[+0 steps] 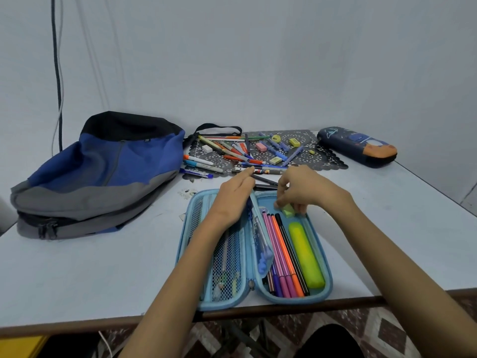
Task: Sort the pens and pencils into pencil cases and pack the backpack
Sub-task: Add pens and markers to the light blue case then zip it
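Now two cases (pixel 222 304) (pixel 358 148) lie; fingers (pixel 280 199) pinch one eraser (pixel 288 210).

A plain pale wall (pixel 258 60) rises behind the far edge of the light blue bench (pixel 77 267); dark and white cables (pixel 58 73) hang down it near the far left corner. Patterned floor tiles (pixel 387 329) show below the near edge

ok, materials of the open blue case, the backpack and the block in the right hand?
Case: moulded semi-rigid shell, probably EVA; holds its shape, mesh pocket inside. Backpack: matte woven synthetic, probably nylon; slumps and creases. Block pinched by right hand: matte yellow-green, likely rubber or vinyl eraser.
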`<act>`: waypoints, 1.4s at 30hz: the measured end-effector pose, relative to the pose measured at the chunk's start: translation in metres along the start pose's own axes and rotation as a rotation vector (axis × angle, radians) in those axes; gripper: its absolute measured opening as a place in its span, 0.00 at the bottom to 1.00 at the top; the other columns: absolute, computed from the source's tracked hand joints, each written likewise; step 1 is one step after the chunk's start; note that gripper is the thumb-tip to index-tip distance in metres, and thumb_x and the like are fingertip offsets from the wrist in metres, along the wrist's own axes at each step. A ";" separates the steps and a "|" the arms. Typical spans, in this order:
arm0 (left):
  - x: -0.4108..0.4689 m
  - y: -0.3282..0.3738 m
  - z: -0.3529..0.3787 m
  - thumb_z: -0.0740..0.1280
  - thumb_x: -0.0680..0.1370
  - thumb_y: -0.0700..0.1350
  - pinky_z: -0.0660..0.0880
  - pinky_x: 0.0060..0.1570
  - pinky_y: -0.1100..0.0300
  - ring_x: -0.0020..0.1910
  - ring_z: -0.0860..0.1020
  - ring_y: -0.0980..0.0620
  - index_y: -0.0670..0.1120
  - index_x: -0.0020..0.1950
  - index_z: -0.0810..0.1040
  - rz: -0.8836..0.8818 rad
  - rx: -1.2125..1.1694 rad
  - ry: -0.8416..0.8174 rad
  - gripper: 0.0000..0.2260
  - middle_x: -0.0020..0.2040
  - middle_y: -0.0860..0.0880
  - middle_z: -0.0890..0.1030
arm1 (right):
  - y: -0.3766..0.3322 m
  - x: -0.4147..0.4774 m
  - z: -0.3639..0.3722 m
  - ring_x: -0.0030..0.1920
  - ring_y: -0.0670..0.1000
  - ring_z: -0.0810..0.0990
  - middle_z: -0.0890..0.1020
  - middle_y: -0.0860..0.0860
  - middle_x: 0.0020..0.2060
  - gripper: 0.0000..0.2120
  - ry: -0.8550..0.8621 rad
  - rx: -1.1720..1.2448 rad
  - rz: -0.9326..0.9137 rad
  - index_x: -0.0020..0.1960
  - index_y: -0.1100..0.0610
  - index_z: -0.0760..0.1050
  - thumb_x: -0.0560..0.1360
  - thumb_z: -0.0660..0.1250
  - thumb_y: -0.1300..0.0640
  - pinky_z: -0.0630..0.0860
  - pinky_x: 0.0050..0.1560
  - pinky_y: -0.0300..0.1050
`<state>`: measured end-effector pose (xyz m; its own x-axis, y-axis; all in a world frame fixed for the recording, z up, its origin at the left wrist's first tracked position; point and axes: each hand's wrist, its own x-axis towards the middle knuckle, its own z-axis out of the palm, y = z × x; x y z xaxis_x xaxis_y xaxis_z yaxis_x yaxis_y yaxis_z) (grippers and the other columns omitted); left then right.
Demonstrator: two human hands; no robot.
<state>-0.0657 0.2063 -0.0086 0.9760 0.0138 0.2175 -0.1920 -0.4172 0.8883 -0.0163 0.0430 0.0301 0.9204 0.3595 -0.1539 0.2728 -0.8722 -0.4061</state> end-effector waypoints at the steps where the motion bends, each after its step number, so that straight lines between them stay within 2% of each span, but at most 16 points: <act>1: 0.000 0.000 0.000 0.56 0.83 0.42 0.56 0.66 0.67 0.73 0.64 0.55 0.46 0.75 0.67 -0.001 -0.002 0.002 0.19 0.74 0.50 0.67 | -0.002 -0.001 0.001 0.27 0.51 0.81 0.83 0.55 0.30 0.08 0.013 -0.041 -0.008 0.45 0.61 0.81 0.70 0.76 0.58 0.79 0.31 0.41; 5: 0.000 0.000 0.000 0.56 0.83 0.42 0.57 0.66 0.67 0.73 0.64 0.55 0.46 0.75 0.67 -0.005 -0.004 0.006 0.20 0.74 0.50 0.68 | -0.005 -0.001 0.002 0.28 0.52 0.81 0.84 0.56 0.33 0.10 -0.014 -0.151 -0.010 0.47 0.61 0.81 0.69 0.76 0.57 0.79 0.33 0.42; 10: 0.000 0.000 0.000 0.56 0.83 0.42 0.57 0.66 0.67 0.73 0.65 0.55 0.46 0.75 0.67 0.000 0.014 0.000 0.19 0.74 0.50 0.68 | -0.002 0.003 -0.011 0.25 0.48 0.77 0.82 0.54 0.30 0.10 -0.151 -0.144 -0.007 0.44 0.61 0.80 0.70 0.76 0.55 0.72 0.26 0.38; 13: 0.000 0.001 -0.001 0.55 0.83 0.43 0.57 0.64 0.68 0.71 0.65 0.56 0.46 0.74 0.68 0.006 0.030 -0.007 0.19 0.74 0.50 0.69 | 0.007 0.027 -0.025 0.27 0.48 0.75 0.81 0.54 0.32 0.08 -0.015 -0.015 -0.026 0.44 0.60 0.80 0.76 0.69 0.55 0.72 0.26 0.38; 15: -0.001 0.001 -0.001 0.55 0.83 0.43 0.57 0.63 0.69 0.71 0.66 0.56 0.46 0.74 0.68 0.007 0.032 -0.014 0.19 0.73 0.50 0.69 | 0.014 0.055 -0.029 0.33 0.52 0.78 0.82 0.56 0.39 0.08 0.210 -0.034 0.024 0.48 0.61 0.80 0.78 0.65 0.58 0.76 0.33 0.44; 17: -0.001 0.000 -0.002 0.55 0.83 0.43 0.57 0.63 0.69 0.71 0.66 0.55 0.46 0.74 0.69 0.009 0.037 -0.018 0.19 0.73 0.50 0.69 | 0.020 0.080 -0.027 0.44 0.58 0.80 0.82 0.60 0.49 0.11 0.331 -0.205 0.068 0.55 0.62 0.79 0.77 0.60 0.62 0.76 0.42 0.49; 19: -0.001 -0.001 -0.002 0.55 0.83 0.43 0.57 0.64 0.68 0.71 0.67 0.55 0.45 0.74 0.69 0.011 0.039 -0.018 0.18 0.73 0.50 0.70 | 0.023 0.098 -0.019 0.59 0.60 0.75 0.75 0.60 0.64 0.21 0.257 -0.391 0.035 0.69 0.58 0.71 0.77 0.59 0.65 0.75 0.55 0.56; 20: -0.001 -0.001 -0.002 0.55 0.83 0.43 0.58 0.64 0.68 0.71 0.67 0.55 0.45 0.74 0.69 0.007 0.036 -0.019 0.18 0.73 0.49 0.70 | 0.025 0.105 -0.014 0.67 0.61 0.70 0.69 0.58 0.71 0.25 0.199 -0.454 0.006 0.73 0.55 0.66 0.78 0.59 0.66 0.71 0.62 0.61; 21: -0.001 -0.001 -0.003 0.55 0.83 0.43 0.58 0.65 0.68 0.71 0.67 0.54 0.45 0.74 0.69 0.003 0.032 -0.022 0.18 0.73 0.49 0.70 | 0.028 0.110 -0.009 0.72 0.60 0.63 0.63 0.56 0.75 0.26 0.164 -0.499 -0.014 0.75 0.53 0.62 0.79 0.58 0.66 0.66 0.66 0.65; 23: -0.001 0.000 -0.003 0.55 0.83 0.43 0.58 0.65 0.67 0.70 0.67 0.54 0.45 0.73 0.70 -0.002 0.019 -0.027 0.18 0.72 0.49 0.71 | 0.034 0.119 -0.002 0.75 0.59 0.57 0.61 0.54 0.76 0.24 0.161 -0.588 -0.026 0.74 0.50 0.63 0.81 0.57 0.64 0.62 0.69 0.66; 27: -0.002 0.002 -0.002 0.54 0.76 0.53 0.59 0.64 0.66 0.69 0.68 0.56 0.46 0.72 0.71 0.003 0.010 -0.046 0.27 0.71 0.50 0.72 | 0.039 0.126 0.002 0.68 0.59 0.69 0.74 0.57 0.67 0.16 0.310 -0.634 0.010 0.64 0.50 0.77 0.79 0.61 0.63 0.68 0.66 0.63; 29: -0.002 0.002 -0.002 0.53 0.73 0.54 0.60 0.65 0.66 0.69 0.69 0.55 0.46 0.72 0.71 0.003 0.007 -0.046 0.29 0.71 0.50 0.73 | 0.038 0.125 0.001 0.64 0.60 0.73 0.76 0.58 0.65 0.13 0.384 -0.618 0.014 0.59 0.52 0.80 0.78 0.63 0.62 0.71 0.63 0.59; 33: -0.002 0.002 -0.002 0.55 0.79 0.51 0.60 0.64 0.66 0.69 0.69 0.56 0.47 0.72 0.72 0.009 0.007 -0.047 0.23 0.70 0.51 0.73 | 0.041 0.122 0.002 0.55 0.60 0.78 0.81 0.58 0.55 0.10 0.394 -0.569 -0.016 0.52 0.56 0.82 0.76 0.64 0.63 0.74 0.50 0.52; 36: -0.001 -0.001 -0.002 0.55 0.83 0.45 0.59 0.64 0.66 0.70 0.67 0.55 0.46 0.73 0.70 0.011 0.002 -0.030 0.18 0.72 0.50 0.71 | 0.034 0.116 -0.008 0.50 0.56 0.80 0.83 0.55 0.51 0.11 0.468 -0.328 -0.073 0.56 0.56 0.81 0.77 0.65 0.59 0.73 0.44 0.47; 39: 0.001 -0.004 -0.001 0.56 0.82 0.46 0.57 0.65 0.67 0.72 0.65 0.55 0.47 0.75 0.67 0.020 0.002 -0.013 0.20 0.74 0.51 0.68 | 0.016 0.094 -0.022 0.40 0.46 0.78 0.82 0.49 0.43 0.08 0.329 -0.009 -0.234 0.53 0.56 0.82 0.74 0.71 0.57 0.70 0.38 0.39; 42: 0.002 -0.004 0.000 0.56 0.81 0.48 0.57 0.66 0.65 0.73 0.63 0.55 0.48 0.76 0.65 0.012 0.002 -0.012 0.22 0.75 0.50 0.67 | 0.004 0.057 -0.031 0.31 0.41 0.77 0.82 0.45 0.33 0.03 -0.046 0.051 -0.367 0.46 0.58 0.83 0.73 0.72 0.60 0.72 0.32 0.33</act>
<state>-0.0628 0.2076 -0.0115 0.9747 -0.0025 0.2234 -0.2038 -0.4196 0.8846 0.0460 0.0495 0.0475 0.7499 0.6609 -0.0297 0.5668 -0.6650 -0.4863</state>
